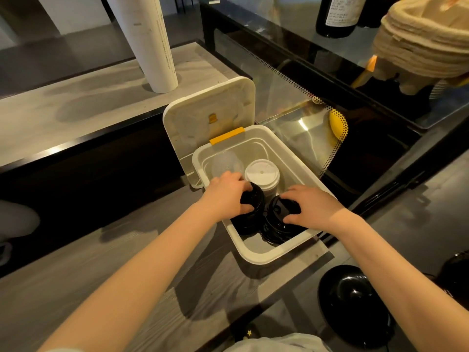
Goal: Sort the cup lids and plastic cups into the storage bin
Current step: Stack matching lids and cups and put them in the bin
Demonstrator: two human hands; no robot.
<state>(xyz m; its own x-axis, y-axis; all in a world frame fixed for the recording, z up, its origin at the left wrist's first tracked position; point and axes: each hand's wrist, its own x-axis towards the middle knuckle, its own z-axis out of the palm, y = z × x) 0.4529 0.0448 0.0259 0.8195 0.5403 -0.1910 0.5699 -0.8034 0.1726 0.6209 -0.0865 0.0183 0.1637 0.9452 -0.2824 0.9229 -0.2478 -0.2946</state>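
Head: left hand (225, 193) grips glossy black lids (254, 202); right hand (312, 206) grips ribbed black stack (275, 230), inside white bin (266, 255).

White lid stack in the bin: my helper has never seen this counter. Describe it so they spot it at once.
Find the white storage bin with its lid flipped open. Inside, just beyond the left hand and right hand, stands the white lid stack. It alone is white: the black lid stacks sit under the hands, and clear plastic pieces are to its left.
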